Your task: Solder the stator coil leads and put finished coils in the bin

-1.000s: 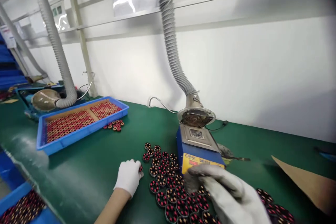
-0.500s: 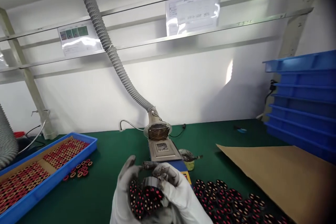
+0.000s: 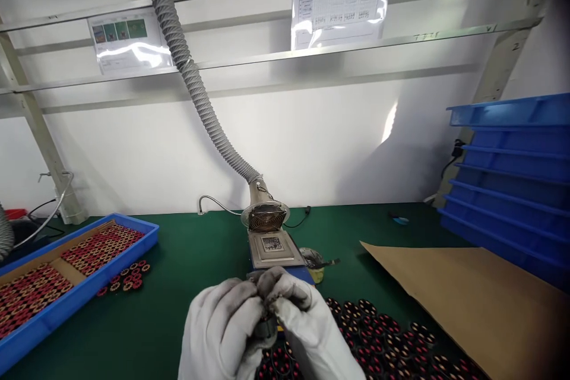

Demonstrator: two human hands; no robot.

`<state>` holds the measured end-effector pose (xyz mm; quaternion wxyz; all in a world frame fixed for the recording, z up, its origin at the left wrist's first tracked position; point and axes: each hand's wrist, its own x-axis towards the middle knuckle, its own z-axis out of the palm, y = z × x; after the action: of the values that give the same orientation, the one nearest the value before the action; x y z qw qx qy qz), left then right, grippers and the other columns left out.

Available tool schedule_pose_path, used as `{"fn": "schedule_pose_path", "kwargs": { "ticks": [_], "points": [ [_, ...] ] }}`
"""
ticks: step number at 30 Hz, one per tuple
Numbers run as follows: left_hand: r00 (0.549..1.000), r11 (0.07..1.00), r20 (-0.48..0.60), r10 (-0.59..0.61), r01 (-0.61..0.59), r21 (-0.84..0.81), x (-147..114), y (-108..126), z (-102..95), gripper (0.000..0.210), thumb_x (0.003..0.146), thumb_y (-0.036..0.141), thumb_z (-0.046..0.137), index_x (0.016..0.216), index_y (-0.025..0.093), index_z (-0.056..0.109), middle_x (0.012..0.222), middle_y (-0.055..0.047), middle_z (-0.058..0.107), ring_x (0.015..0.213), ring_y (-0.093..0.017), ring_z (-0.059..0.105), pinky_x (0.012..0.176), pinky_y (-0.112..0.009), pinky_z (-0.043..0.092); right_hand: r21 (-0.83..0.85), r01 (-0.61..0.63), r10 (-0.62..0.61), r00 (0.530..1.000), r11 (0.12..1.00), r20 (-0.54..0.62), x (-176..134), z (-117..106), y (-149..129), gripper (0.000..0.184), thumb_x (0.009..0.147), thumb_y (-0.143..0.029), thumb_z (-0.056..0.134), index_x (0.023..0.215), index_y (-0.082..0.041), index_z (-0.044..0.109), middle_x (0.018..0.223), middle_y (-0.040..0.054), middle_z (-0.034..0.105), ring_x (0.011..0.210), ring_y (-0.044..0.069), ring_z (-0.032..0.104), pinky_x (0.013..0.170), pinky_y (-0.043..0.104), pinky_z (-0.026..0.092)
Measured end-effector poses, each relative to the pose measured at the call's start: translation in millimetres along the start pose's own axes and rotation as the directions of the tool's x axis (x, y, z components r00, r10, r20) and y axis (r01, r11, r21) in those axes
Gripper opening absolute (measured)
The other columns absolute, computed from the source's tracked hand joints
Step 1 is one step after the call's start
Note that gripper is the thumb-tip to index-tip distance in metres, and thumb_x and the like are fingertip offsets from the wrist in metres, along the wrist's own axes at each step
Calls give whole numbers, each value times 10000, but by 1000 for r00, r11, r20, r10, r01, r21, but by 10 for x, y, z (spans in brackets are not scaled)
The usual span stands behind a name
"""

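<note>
Dark rounded part [image 3: 266, 329] in left hand [image 3: 220, 323]

Workshop: ribbed hose [image 3: 196, 89], stacked bins [image 3: 516, 187]

Two gloved hands in play, left hand [image 3: 222, 326], right hand [image 3: 314, 320]! Dark round piece [image 3: 266, 328] between them: one. Black-rimmed discs [image 3: 367, 307]: dozens, overlapping, beyond exact count. Loose red and tan rings [image 3: 126, 286]: about dozen. Filled blue tray [image 3: 143, 243]: one, two packed sections showing! Stacked blue trays [image 3: 512, 190]: at least five. Metal-topped unit [image 3: 274, 255]: one. Small pot [image 3: 313, 260]: one. Brown sheet [image 3: 467, 285]: one. Wall papers [image 3: 341, 12]: two. Corrugated hose [image 3: 196, 83]: one, plus part of second, left edge. Table [image 3: 200, 249]: one.
</note>
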<state>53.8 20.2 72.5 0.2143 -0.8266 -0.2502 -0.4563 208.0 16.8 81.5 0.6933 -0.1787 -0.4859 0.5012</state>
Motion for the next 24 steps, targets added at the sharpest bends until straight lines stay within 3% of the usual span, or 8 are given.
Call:
{"fn": "schedule_pose_path", "kwargs": {
  "ticks": [2,4,8,13,18,19,22,24],
  "points": [
    [1000,999,-3,-19,19,-42,16,3,-12,246,870,317,459,1064,175,514,1022,-95,624,1010,-215,543,823,-340,450,222,-119,140,987,968,-80,-9,-8,-54,97,639,-309,728,681,-235,680,684,1,644,677,134,597,688,249,486],
    [997,991,8,-71,72,-115,21,3,-20,254,872,358,457,1050,184,509,1011,-91,622,982,-200,554,810,-322,463,252,-161,203,968,954,-148,-21,-22,-129,128,640,-319,728,727,-237,680,730,-1,654,716,130,598,733,249,479],
    [995,977,-16,-99,94,-190,20,9,-13,279,853,385,490,1063,202,488,1005,-84,615,957,-195,562,791,-310,476,-193,-152,153,988,969,-7,-31,-35,-168,168,580,-127,703,726,-204,672,716,6,636,679,145,580,654,242,471],
    [992,983,-3,-129,128,-130,10,60,17,211,850,319,497,1022,197,494,1009,-86,599,975,-210,544,819,-349,445,-459,228,-248,969,859,16,-49,-8,6,139,604,-75,640,592,-214,648,627,-6,593,599,138,569,559,228,463],
    [995,995,-18,-100,99,-28,-14,54,9,223,811,256,537,1014,167,511,988,-98,606,975,-229,530,831,-384,411,-582,220,-494,789,783,-366,-159,-8,-22,53,696,-184,661,676,-229,640,766,13,616,743,151,582,651,231,480],
    [994,994,-18,-107,107,-15,-19,49,8,234,807,259,545,1019,166,512,996,-100,606,978,-231,527,834,-387,409,-581,185,-469,794,792,-386,-170,-10,-38,36,685,-206,679,696,-224,650,791,26,626,765,164,587,670,246,486],
    [990,991,-40,-136,137,8,-29,46,15,259,804,272,551,1038,167,515,1006,-99,606,974,-233,529,829,-386,417,-414,-7,-105,963,910,-248,-140,-6,-17,223,631,-268,733,838,-211,675,837,69,671,783,211,619,705,320,515],
    [985,986,-57,-165,166,8,-27,53,23,253,802,244,537,1043,172,519,1004,-98,605,962,-232,537,814,-381,432,-216,-169,151,984,962,-96,-86,0,60,345,613,-320,750,927,-207,664,860,81,688,791,229,637,716,355,524]
  ]
}}
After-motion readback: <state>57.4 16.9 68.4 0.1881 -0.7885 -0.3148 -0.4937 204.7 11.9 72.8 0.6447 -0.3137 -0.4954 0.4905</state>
